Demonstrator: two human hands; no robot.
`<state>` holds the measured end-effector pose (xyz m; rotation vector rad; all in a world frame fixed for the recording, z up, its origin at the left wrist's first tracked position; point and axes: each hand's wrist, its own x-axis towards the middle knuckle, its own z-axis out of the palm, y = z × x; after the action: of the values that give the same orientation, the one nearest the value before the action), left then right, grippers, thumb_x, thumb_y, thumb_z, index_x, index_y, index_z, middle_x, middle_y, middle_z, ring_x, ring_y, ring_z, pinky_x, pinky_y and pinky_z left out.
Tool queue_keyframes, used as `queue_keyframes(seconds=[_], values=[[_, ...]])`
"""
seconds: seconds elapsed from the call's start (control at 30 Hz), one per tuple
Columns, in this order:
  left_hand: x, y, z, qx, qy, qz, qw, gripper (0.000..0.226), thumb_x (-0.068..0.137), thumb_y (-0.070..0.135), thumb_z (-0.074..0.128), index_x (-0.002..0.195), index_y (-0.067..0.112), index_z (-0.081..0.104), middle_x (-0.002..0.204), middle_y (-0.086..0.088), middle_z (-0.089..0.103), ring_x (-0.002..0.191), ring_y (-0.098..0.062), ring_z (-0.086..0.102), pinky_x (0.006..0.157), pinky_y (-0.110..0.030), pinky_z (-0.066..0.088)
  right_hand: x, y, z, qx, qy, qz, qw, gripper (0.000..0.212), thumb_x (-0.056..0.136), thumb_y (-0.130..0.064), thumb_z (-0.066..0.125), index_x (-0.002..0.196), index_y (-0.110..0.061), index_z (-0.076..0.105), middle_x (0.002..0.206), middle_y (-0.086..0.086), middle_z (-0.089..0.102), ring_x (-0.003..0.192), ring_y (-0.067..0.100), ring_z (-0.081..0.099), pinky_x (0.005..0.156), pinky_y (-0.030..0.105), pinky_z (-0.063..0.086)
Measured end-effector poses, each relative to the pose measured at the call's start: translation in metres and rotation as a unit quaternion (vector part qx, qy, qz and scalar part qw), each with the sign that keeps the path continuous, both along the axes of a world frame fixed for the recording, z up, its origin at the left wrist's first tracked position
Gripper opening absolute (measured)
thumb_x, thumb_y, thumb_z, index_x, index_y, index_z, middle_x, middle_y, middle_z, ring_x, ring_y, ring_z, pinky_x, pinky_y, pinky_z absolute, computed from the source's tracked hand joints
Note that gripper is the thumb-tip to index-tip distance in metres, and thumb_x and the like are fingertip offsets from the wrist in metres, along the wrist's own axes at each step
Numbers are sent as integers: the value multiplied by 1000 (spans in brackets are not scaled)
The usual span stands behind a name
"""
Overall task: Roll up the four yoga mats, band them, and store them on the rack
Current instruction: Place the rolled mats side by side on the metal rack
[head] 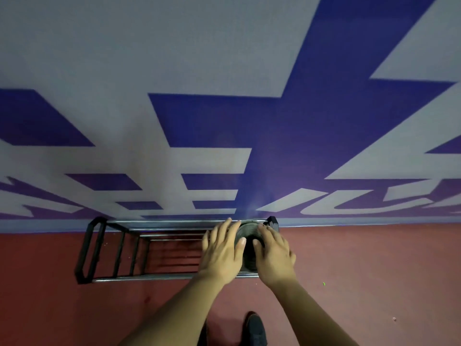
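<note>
While the fingers (pixel 225 229) lie nearly straight and a little spread against its sides, the mat (pixel 249 232) stands on end between the two palms, a dark roll at the right end of the rack (pixel 149 278). The left hand (pixel 222 253) presses one flank and the right hand (pixel 274 255) the other, thumbs toward the middle. Any band is hidden. The roll is probably light, soft and springy, apt to loosen, so it is best held round the body, not by the spiral top. The rack stands on the floor (pixel 374 258) against the wall (pixel 99 58).
</note>
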<state>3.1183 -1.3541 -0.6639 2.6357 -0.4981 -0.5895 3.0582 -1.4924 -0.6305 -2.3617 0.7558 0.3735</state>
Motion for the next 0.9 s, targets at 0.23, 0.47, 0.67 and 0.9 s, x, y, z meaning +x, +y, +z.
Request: queue_keyframes(seconds=[0.23,0.47,0.67,0.9], values=[[-20,32,19,17,-8,-9,1000,54,105,54,18,156,40,19,165,12,17,150,-15,15,123,-43,10,-20,19,20,-21,26,-6,999,44,109,-44,35,153,-40,37,163,-11,31,149,19,25,117,44,20],[-45,16,39,15,-37,20,999,55,104,54,18,156,38,21,164,12,19,150,-13,15,123,-44,8,-34,4,40,-24,-16,61,998,51,107,-45,40,156,-37,34,165,-8,29,150,19,24,115,41,22],[-77,-15,48,9,-72,73,995,66,96,59,7,154,36,30,161,10,28,146,-14,25,121,-45,16,-44,-28,40,0,-73,124,990,50,107,-42,43,156,-30,38,161,-2,37,150,21,27,122,41,20],[-141,-31,65,-9,-89,169,982,67,96,57,14,149,28,44,156,3,40,141,-22,36,117,-46,24,-70,-51,43,-5,-110,214,971,51,106,-45,45,154,-29,42,157,1,44,147,25,33,118,44,25]])
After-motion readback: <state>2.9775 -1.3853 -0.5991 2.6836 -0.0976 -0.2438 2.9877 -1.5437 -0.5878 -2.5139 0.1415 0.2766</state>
